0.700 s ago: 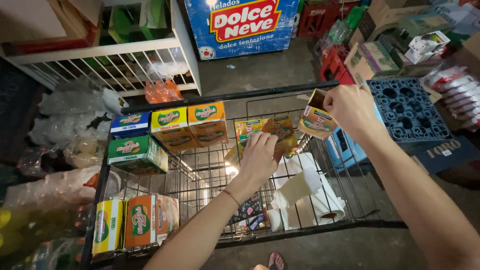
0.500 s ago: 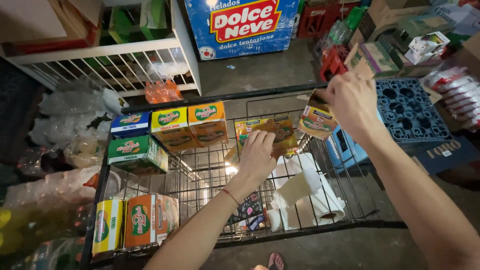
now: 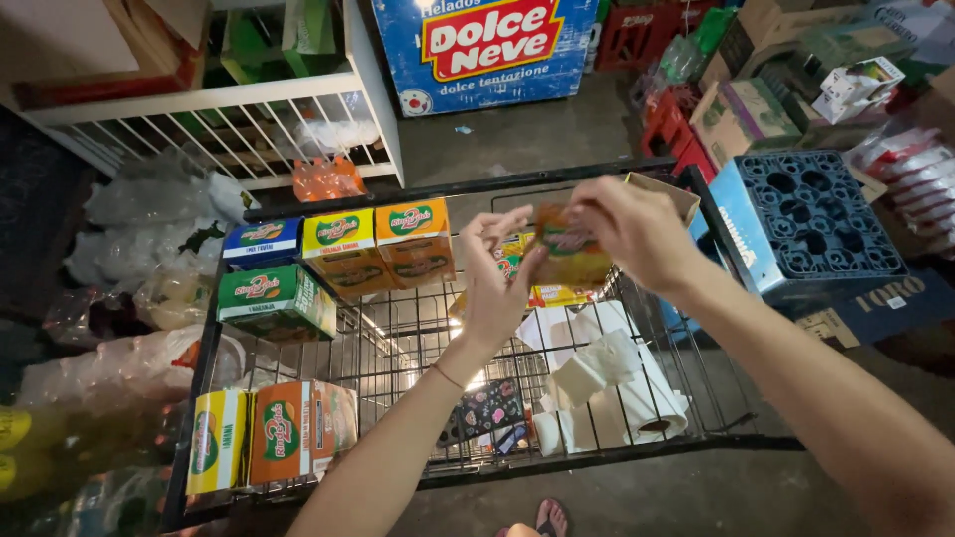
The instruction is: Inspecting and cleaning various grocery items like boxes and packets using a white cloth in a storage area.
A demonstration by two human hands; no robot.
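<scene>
- The right hand (image 3: 637,234) is gripping a small orange packet (image 3: 569,249) from above, fingers curled shut around its top edge.
- The left hand (image 3: 497,283) is spreading open with fingers apart, its palm resting against the packet's left side without closing on it.
- The packet is hanging in the air above the wire cart (image 3: 418,338), near the cart's far rail.
- More orange and yellow packets (image 3: 542,293) are lying in the cart just under the held one.
- Orange, yellow and blue boxes (image 3: 343,244) are standing in a row at the cart's far left corner, with a green box (image 3: 274,298) just in front of them.
- White paper rolls (image 3: 617,383) are lying at the cart's near right corner.
- A blue crate (image 3: 806,219) is sitting just right of the cart.
</scene>
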